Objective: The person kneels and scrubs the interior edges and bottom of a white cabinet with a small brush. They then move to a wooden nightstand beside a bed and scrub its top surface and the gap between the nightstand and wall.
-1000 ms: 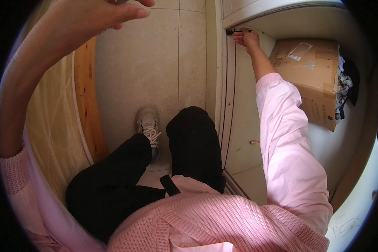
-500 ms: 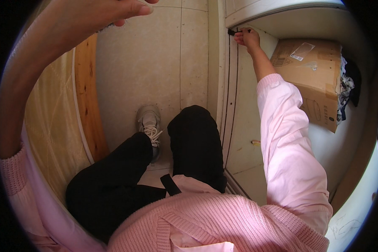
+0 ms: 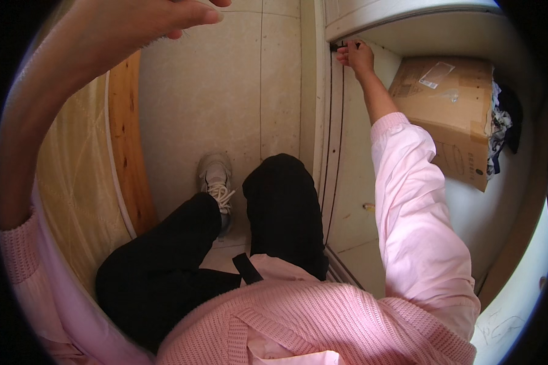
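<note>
- The pale tiled floor [image 3: 201,97] runs down the middle, between the cabinet and a wooden board.
- The open white cabinet [image 3: 408,13] takes up the right side; its inside shows.
- Shiny yellowish fabric [image 3: 73,158] covers the left side, next to the upright wooden board [image 3: 128,146].
- A cardboard box [image 3: 450,103] lies tilted inside the cabinet, with crumpled cloth [image 3: 499,131] bulging from its right end.
- The left hand [image 3: 155,21] is raised at the upper left, cut off by the top edge; I cannot tell whether its fingers hold anything.
- A light shoe [image 3: 214,179] with pale laces stands on the floor.
- The right hand [image 3: 358,56] reaches into the cabinet's near-left upper corner, its fingers closed on a small black piece.
- That black piece [image 3: 335,47] sits at the corner, beside the cabinet's frame.
- A small yellowish spot [image 3: 369,207] shows on the cabinet's inner surface.
</note>
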`<state>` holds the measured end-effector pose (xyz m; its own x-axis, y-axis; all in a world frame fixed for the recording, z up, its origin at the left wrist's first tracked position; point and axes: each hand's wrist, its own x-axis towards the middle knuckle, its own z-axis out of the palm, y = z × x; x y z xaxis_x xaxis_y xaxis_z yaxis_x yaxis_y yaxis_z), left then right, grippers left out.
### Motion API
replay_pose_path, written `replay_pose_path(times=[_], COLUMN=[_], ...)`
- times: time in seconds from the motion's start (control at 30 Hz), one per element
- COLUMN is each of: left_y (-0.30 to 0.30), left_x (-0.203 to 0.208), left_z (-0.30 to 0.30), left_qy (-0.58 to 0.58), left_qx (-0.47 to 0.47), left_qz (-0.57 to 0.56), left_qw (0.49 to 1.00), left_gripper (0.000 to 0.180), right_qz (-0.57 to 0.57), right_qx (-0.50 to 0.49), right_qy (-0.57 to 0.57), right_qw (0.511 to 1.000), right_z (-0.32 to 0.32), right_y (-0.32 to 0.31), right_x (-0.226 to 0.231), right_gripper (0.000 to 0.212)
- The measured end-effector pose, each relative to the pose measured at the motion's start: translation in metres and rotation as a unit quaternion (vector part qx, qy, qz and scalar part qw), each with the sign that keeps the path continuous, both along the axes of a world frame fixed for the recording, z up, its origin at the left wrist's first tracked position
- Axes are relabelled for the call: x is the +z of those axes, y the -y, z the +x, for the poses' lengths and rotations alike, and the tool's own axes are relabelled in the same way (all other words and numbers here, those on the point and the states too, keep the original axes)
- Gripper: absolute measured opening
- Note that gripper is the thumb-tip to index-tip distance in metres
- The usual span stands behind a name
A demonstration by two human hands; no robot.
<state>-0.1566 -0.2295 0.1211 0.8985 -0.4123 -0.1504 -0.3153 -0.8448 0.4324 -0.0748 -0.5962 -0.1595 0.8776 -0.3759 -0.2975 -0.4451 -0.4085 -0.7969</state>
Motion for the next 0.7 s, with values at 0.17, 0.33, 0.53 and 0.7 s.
replay_pose_path(times=[0.17,0.33,0.53,0.7], left_y=[0.0018,0.0013,-0.0002,0.0], left_x=[0.0,0.0009,0.0014,0.0009], left_z=[-0.0005,0.0024,0.0013,0.001], left_qy=[-0.006,-0.033,-0.02,-0.009], left_qx=[0.006,0.017,-0.001,-0.005], left_qz=[-0.009,0.007,-0.001,0.0], left_qw=[1.0,0.999,1.0,1.0], left_gripper=[0.022,0.021,0.021,0.022], right_qz=[0.009,-0.012,0.013,0.013], right_qx=[-0.002,0.015,-0.001,-0.031], right_qy=[0.003,0.011,-0.001,-0.026], right_qw=[1.0,1.0,1.0,0.999], right_z=[0.0013,0.0014,0.0015,0.0018], right_y=[-0.0014,-0.0006,-0.0007,0.0002], right_x=[0.0004,-0.001,-0.0003,-0.0036], right_gripper=[0.023,0.022,0.021,0.021])
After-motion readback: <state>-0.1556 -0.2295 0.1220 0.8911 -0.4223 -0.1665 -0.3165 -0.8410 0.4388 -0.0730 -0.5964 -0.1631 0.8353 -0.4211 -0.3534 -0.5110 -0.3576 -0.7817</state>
